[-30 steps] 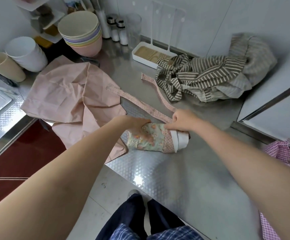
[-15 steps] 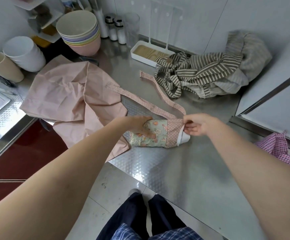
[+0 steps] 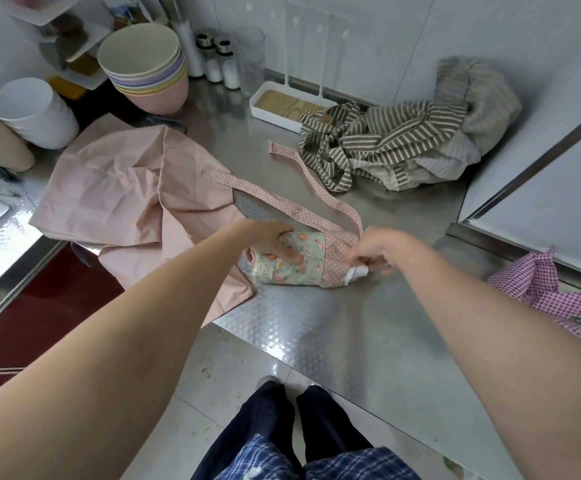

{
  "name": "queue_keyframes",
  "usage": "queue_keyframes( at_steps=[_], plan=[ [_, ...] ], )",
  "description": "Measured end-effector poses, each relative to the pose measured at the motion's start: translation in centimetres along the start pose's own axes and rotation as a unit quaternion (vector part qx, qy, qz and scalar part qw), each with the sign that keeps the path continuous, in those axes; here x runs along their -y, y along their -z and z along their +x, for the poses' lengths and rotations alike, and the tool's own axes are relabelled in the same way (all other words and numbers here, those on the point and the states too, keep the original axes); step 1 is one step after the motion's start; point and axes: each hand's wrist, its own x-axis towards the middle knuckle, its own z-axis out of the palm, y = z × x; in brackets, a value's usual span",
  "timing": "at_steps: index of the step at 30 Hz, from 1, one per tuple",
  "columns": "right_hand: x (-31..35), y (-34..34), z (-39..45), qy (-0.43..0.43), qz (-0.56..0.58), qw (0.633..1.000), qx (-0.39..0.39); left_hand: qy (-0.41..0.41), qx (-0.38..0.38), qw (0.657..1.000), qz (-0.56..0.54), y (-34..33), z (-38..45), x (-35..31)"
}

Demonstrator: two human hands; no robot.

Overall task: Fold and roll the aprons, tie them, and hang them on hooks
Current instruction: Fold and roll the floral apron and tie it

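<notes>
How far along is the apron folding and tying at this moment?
Done: the floral apron is rolled. In hand: the left hand presses the roll while the right hand pinches its dotted strap at the end; no knot shows yet. Left: the pink apron, striped apron and checked apron lie unrolled; nothing hung.

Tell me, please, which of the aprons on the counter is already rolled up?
The floral apron under both hands; the plain pink, striped and checked ones lie loose.

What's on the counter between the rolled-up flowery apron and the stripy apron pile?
In the head view, a pink polka-dot strap crosses bare steel counter between the rolled floral apron and the heaped brown-and-cream striped apron.
</notes>
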Motion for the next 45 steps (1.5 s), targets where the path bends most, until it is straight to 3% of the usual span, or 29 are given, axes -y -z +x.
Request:
queue_keyframes(
  at_steps=[3,7,9,11,14,18,22,26,29,33,38,41,43,45],
  plan=[
    [-0.4,-0.4,0.1,0.017,-0.111,0.993,-0.039,-0.001,0.001,1.000,0.012,-0.2,0.1,0.0],
    [-0.8,0.5,-0.4,0.002,-0.003,0.992,0.128,-0.010,-0.008,0.999,0.041,-0.3,0.4,0.2],
    [-0.4,0.3,-0.5,-0.006,-0.010,0.987,0.161,-0.007,-0.006,0.999,0.038,-0.5,0.6,0.2],
    [0.2,-1.1,-0.2,0.007,-0.062,0.993,0.097,-0.002,-0.008,1.000,0.025,-0.7,0.6,0.3],
    [-0.1,-3.1,0.7,0.052,-0.152,0.984,-0.080,-0.005,-0.018,1.000,0.002,-1.0,0.5,0.3],
    [-1.2,-3.1,1.3,0.037,-0.089,0.976,-0.196,0.000,-0.021,0.999,-0.040,-1.2,0.3,0.5],
    [-0.5,-1.1,1.6,0.041,-0.002,0.974,-0.222,-0.001,-0.021,0.999,-0.043,-1.2,0.2,0.7],
    [0.7,0.4,1.8,0.068,0.119,0.980,-0.146,-0.008,-0.011,0.999,0.030,-1.4,-0.3,-0.1],
    [1.0,0.8,1.6,0.068,0.007,0.987,-0.149,-0.039,0.002,0.995,0.094,-2.6,-0.4,-1.2],
    [1.3,0.0,1.2,0.059,-0.136,0.988,-0.050,-0.109,-0.015,0.984,0.141,-4.3,-0.2,-2.9],
    [1.5,-1.1,1.9,0.065,-0.243,0.963,-0.096,-0.124,-0.022,0.977,0.174,-4.5,0.4,-3.2],
    [2.5,-0.6,2.3,0.152,-0.246,0.940,-0.183,-0.113,-0.020,0.976,0.185,-4.6,0.7,-3.1],
    [3.8,-0.3,2.3,0.224,-0.253,0.929,-0.154,-0.120,-0.017,0.974,0.190,-4.6,0.7,-3.2],
    [4.6,-0.7,2.2,0.211,-0.302,0.925,-0.096,-0.126,-0.018,0.973,0.193,-4.7,0.6,-3.5]
  ],
)
